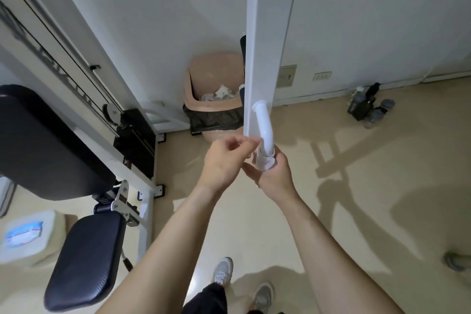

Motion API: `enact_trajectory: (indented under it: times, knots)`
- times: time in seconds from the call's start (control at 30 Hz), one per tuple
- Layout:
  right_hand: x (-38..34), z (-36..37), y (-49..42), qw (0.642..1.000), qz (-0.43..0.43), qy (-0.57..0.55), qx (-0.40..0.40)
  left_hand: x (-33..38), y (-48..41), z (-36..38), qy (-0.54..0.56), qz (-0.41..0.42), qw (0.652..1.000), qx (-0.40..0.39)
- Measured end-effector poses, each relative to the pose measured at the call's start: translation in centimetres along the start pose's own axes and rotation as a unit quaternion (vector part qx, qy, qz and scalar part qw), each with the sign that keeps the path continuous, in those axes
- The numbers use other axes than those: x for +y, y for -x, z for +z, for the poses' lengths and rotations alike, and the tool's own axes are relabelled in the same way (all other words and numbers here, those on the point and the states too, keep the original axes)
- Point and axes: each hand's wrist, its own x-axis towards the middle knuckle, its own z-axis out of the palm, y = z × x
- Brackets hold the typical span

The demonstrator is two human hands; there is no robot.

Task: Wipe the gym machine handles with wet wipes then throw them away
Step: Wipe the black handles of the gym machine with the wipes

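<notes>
Both hands work one limp wet wipe (265, 160): right hand (274, 173) clamps it around the rigid handle (266, 132), left hand (224, 158) seemingly pinches its loose edge.

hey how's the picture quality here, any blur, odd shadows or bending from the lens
Head view: dim, flat indoor light; long soft shadows of the machine frame fall on the floor at right. Wide-angle bending shows in the white post, which leans and flares. The packet on the box at lower left is smeared, edge blur. The left hand, right hand and wipe at the centre are fairly sharp.
</notes>
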Motion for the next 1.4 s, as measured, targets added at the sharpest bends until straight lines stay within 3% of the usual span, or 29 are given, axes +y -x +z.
enact_trajectory:
  times: [0.1, 0.2, 0.3, 0.4, 0.5, 0.7, 0.8, 0.9, 0.97, 1.1, 1.2, 1.23, 1.3, 1.33, 1.4]
  knots:
    - [-1.6, 0.9, -1.1, 0.996, 0.034, -0.082, 0.013, 0.9, -0.7, 1.0, -0.014, -0.002, 0.999, -0.032]
    - [-1.7, 0.1, -1.9, 0.999, 0.024, -0.032, -0.033, 1.2, -1.4, 1.7, -0.041, 0.017, 0.999, -0.018]
    - [1.4, 0.5, -1.7, 0.999, 0.004, 0.02, 0.051, 0.9, -2.1, 1.9, -0.058, 0.032, 0.998, -0.02]
    - [5.7, 1.3, -1.6, 0.993, 0.061, -0.009, 0.099, 0.9, -2.5, 1.7, -0.055, 0.046, 0.997, -0.038]
    - [6.9, 1.0, -2.1, 0.994, 0.088, 0.027, 0.054, 0.8, -2.9, 1.5, -0.061, 0.055, 0.995, -0.048]
    - [0.8, -0.7, -3.4, 0.999, -0.037, -0.004, -0.035, 0.5, -3.4, 0.8, -0.034, 0.05, 0.994, -0.086]
    - [4.1, 1.3, -2.6, 0.989, -0.066, 0.007, 0.136, 0.6, -3.7, 0.8, -0.03, 0.042, 0.992, -0.116]
    - [8.3, 3.0, -2.4, 0.968, 0.033, -0.027, 0.246, 0.7, -4.0, 1.2, -0.036, 0.029, 0.991, -0.123]
    - [9.0, 2.2, -2.5, 0.978, 0.063, -0.013, 0.197, 0.8, -4.2, 1.4, -0.031, 0.028, 0.992, -0.121]
    - [5.2, -1.9, -3.8, 0.991, 0.078, 0.076, -0.073, 0.7, -4.6, 1.2, -0.02, 0.042, 0.992, -0.117]
    - [1.4, -3.2, -4.1, 0.992, 0.019, 0.015, -0.124, 0.6, -4.5, 1.5, -0.008, 0.039, 0.991, -0.13]
    - [0.8, -2.7, -3.7, 0.997, -0.008, -0.001, -0.081, 0.6, -4.4, 1.7, -0.004, 0.035, 0.991, -0.132]
    - [2.1, -0.7, -2.8, 0.992, -0.055, 0.008, 0.115, 0.5, -4.3, 2.2, 0.005, 0.028, 0.991, -0.132]
    - [3.2, 0.5, -2.4, 0.976, -0.051, 0.011, 0.212, 0.5, -4.3, 2.5, 0.006, 0.026, 0.991, -0.132]
    - [5.9, 1.7, -2.6, 0.955, 0.005, -0.022, 0.296, 0.6, -4.4, 3.0, 0.006, 0.023, 0.992, -0.125]
